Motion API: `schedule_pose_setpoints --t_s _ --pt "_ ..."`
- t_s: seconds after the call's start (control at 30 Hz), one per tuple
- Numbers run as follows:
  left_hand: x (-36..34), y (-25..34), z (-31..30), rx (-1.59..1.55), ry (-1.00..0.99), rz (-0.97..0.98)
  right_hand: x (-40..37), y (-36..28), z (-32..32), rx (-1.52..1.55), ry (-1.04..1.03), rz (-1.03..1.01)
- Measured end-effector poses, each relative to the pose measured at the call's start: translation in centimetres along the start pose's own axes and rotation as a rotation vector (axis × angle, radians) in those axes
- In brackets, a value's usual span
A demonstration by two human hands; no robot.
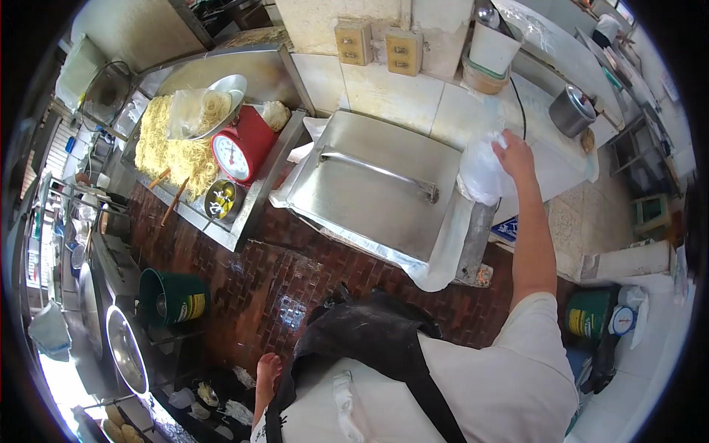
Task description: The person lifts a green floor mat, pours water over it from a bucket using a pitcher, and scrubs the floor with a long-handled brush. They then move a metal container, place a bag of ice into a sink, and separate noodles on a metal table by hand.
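My right hand (515, 153) reaches out to the far right of the metal lid. Its fingers are closed on the top of a bundle of clear plastic bags (478, 171). Beside the bundle lies the large stainless steel lid (369, 203) with its long bar handle (377, 171), over a box edged with white plastic sheet (436, 273). Low by my left side hangs my left hand (269, 367), away from every work surface. Its fingers are loosely bent and I see nothing in them.
A metal tray (227, 238) at left bears yellow noodles (159, 140), a red dial scale (244, 148) with a pan, and a metal bowl (224, 199). A green bucket (173, 297) stands on the brick floor. A lidded pot (572, 111) sits on the right counter.
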State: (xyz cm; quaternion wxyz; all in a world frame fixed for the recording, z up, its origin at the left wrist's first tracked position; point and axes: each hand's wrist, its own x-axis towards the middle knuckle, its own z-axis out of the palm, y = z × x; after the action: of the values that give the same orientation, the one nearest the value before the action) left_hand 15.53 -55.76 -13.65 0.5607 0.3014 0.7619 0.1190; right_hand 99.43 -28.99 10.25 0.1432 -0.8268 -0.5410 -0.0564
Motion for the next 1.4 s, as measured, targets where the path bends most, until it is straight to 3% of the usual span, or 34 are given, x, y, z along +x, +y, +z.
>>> schedule_pose_setpoints --t_s 0.23,0.4,0.5,0.57,0.63,0.7,0.77,0.93,1.0,1.07,1.13,1.2,1.3,1.4 --pt "-0.6 1.5 2.1 -0.097 0.083 -0.118 -2.2 -6.9 -9.9 0.139 0.086 -0.391" --pt "-0.4 0.8 1.7 -0.081 0.065 -0.165 -1.7 -12.6 -13.3 0.218 0.08 -0.418" --pt "-7.0 10.9 3.4 -0.189 0.059 -0.172 -1.7 -16.5 -12.1 0.346 -0.07 -0.432" --pt "-5.9 9.7 3.1 -0.292 0.05 -0.199 -1.6 -18.9 -9.5 0.461 -0.167 -0.47" --pt "-4.9 8.2 2.8 -0.108 0.022 -0.097 -1.8 -21.1 -5.2 0.506 -0.075 -0.617" --pt "-4.3 6.8 3.1 -0.09 0.093 -0.102 -2.1 -23.6 -3.6 0.546 -0.163 -0.676" --pt "-3.7 5.5 3.4 -0.096 0.177 -0.112 -2.7 -25.8 -3.5 0.482 -0.144 -0.58" --pt "-2.8 1.2 3.8 -0.058 0.209 -0.133 -2.5 -27.5 -3.6 0.346 -0.194 -0.633" --pt "-4.8 3.5 4.7 -0.031 0.215 -0.189 -2.8 -28.7 -4.5 0.366 -0.243 -0.599" --pt "-5.1 3.2 4.8 -0.097 0.197 -0.226 -3.0 -29.2 -4.3 0.369 -0.287 -0.548" --pt "-3.4 -1.4 4.5 -0.234 0.147 -0.255 -3.0 -29.0 -3.1 0.298 -0.167 -0.526" --pt "-0.9 -7.2 2.9 -0.625 0.026 -0.285 -3.4 -29.7 -4.5 0.256 -0.196 -0.538" --pt "-0.7 -8.0 0.0 -0.67 -0.087 -0.295 -3.3 -30.2 -7.1 0.094 -0.292 -0.491" --pt "0.7 -7.7 -2.8 -0.311 0.093 -0.369 -2.6 -31.7 -8.8 0.15 -0.361 -0.239"
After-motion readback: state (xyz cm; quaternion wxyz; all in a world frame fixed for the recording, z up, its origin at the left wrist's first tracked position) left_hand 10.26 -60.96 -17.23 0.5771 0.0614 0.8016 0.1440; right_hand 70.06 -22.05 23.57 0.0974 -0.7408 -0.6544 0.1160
